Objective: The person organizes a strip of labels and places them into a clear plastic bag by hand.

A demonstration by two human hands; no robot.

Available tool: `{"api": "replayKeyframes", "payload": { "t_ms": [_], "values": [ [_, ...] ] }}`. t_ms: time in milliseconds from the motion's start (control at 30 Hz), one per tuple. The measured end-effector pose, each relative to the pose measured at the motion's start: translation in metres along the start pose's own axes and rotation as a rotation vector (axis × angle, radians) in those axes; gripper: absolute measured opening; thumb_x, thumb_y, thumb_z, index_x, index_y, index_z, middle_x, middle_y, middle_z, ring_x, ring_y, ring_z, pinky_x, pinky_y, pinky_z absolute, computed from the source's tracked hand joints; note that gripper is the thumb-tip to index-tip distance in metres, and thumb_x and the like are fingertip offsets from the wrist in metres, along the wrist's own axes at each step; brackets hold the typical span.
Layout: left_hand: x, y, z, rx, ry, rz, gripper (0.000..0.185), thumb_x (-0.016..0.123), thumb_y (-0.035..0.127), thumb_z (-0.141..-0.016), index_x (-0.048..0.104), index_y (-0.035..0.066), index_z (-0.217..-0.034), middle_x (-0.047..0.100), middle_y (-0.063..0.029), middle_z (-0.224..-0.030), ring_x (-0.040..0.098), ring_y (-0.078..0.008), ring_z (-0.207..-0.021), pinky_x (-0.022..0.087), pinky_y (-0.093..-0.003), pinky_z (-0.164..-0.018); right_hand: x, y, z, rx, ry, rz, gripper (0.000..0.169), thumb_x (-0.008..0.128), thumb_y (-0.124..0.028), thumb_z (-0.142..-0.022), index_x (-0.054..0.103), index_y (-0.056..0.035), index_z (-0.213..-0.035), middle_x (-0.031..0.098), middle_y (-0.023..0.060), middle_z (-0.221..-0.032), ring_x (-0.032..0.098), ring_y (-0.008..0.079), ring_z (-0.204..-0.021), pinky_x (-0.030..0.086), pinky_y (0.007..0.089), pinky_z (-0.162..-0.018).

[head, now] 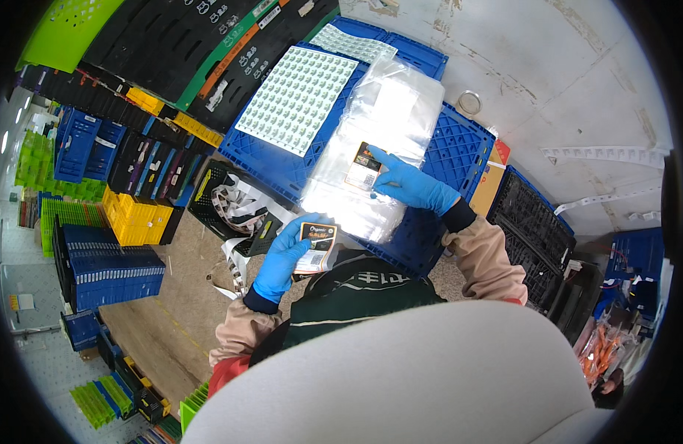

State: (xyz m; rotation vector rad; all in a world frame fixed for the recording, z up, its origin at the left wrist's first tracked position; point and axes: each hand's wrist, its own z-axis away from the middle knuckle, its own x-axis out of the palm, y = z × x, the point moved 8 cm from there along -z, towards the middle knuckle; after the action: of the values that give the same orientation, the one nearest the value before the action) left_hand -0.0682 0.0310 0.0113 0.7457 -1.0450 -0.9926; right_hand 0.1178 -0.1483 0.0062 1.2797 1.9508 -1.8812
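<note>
My left hand point(278, 260), in a blue glove, grips a printed product label point(318, 256) with a black top and an orange border, its thumb across the front. Whether more labels lie beneath it is hard to tell. A similar label point(363, 170) lies on a pile of clear plastic bags point(394, 119). My right hand point(416, 187), also gloved in blue, rests over that label's right side, index finger stretched along its top and the other fingers partly bent. The bags shine with glare and lie across blue plastic crates point(458, 141).
Sheets of small green-printed stickers point(299, 100) lie left of the bags. A black crate point(208, 191) at lower left holds tangled label backing strip point(238, 205), which spills to the floor. Stacked black crates point(169, 50) rise at upper left; folded black crates point(533, 213) stand at right.
</note>
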Motion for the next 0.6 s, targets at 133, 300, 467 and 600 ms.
{"api": "replayKeyframes", "payload": {
  "t_ms": [133, 300, 467, 600],
  "values": [
    [0.000, -0.011, -0.016, -0.184, -0.001, -0.102, 0.031, 0.055, 0.005, -0.095, 0.059, -0.003, -0.125, 0.069, -0.0105, -0.107, 0.068, -0.0141, -0.090, 0.055, -0.0255, -0.079, -0.025, 0.025, 0.008, 0.330, 0.211, -0.301, 0.018, 0.063, -0.018, -0.093, 0.069, -0.0039, -0.103, 0.046, 0.0169, -0.143, 0.053, 0.0245, -0.117, 0.042, 0.0321, -0.101],
    [0.048, 0.020, -0.075, -0.017, -0.055, -0.069, 0.037, 0.057, 0.005, -0.094, 0.056, -0.003, -0.130, 0.069, -0.0080, -0.102, 0.067, -0.0110, -0.081, 0.056, -0.0248, -0.072, -0.144, 0.004, 0.048, 0.204, 1.275, -0.399, 0.028, 0.055, -0.005, -0.095, 0.054, -0.0018, -0.123, 0.062, 0.0026, -0.093, 0.055, 0.0096, -0.076, 0.048, 0.0219, -0.072],
    [0.067, 0.018, -0.140, -0.079, -0.046, -0.056, 0.034, 0.063, 0.003, -0.091, 0.061, -0.002, -0.124, 0.071, -0.0113, -0.102, 0.070, -0.0148, -0.079, 0.058, -0.0277, -0.070, -0.100, -0.024, 0.019, 0.140, 0.998, -0.436, 0.031, 0.049, 0.000, -0.097, 0.052, -0.0018, -0.127, 0.061, 0.0062, -0.108, 0.056, 0.0095, -0.089, 0.047, 0.0227, -0.080],
    [0.057, 0.001, -0.149, -0.148, -0.034, -0.070, 0.023, 0.066, 0.007, -0.090, 0.065, -0.004, -0.110, 0.071, -0.0118, -0.094, 0.070, -0.0179, -0.074, 0.058, -0.0296, -0.063, -0.091, -0.008, 0.030, 0.138, 1.012, -0.534, 0.034, 0.049, 0.002, -0.096, 0.051, -0.0022, -0.129, 0.061, 0.0059, -0.109, 0.057, 0.0107, -0.092, 0.048, 0.0236, -0.082]
  ]
}}
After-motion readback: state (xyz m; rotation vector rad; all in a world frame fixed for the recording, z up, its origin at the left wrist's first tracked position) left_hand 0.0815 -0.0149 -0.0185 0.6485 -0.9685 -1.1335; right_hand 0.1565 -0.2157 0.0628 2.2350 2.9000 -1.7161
